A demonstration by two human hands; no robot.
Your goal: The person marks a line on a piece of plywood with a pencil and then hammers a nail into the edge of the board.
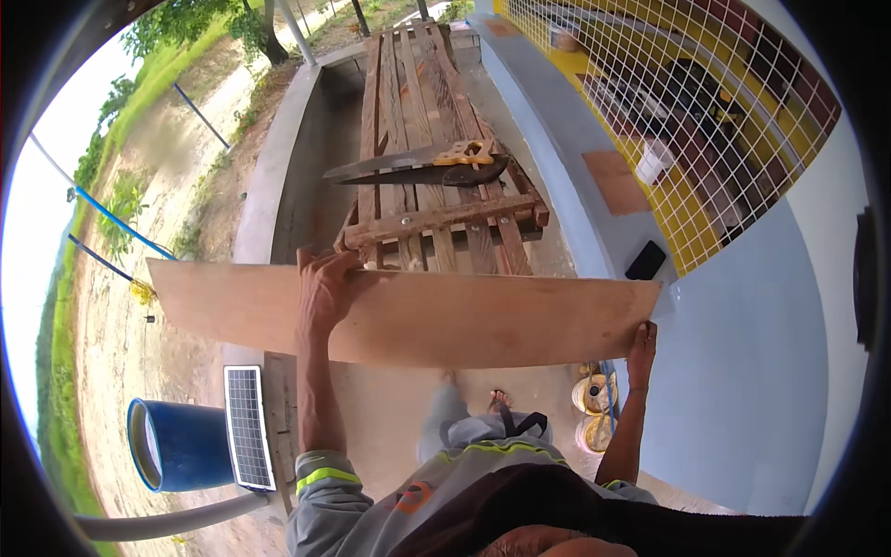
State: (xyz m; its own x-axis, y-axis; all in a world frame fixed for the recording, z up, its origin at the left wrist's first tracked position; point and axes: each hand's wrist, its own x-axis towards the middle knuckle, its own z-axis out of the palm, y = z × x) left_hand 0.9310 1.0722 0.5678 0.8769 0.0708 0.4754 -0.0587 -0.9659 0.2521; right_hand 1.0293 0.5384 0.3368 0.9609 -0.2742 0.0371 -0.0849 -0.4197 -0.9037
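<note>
Slatted wooden bench (445, 218), far, carries a handsaw (408, 159); nearer, a brown board (445, 320) spans crosswise, left hand (325, 283) curled over its far edge, right hand (640, 348) gripping its right end, the step apparently positioning, the next move calling for even two-handed support.

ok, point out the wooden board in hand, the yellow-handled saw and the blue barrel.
wooden board (473, 320), head view, middle of its broad face
yellow-handled saw (410, 159), head view, on the blade
blue barrel (193, 447), head view, on its side wall
</note>
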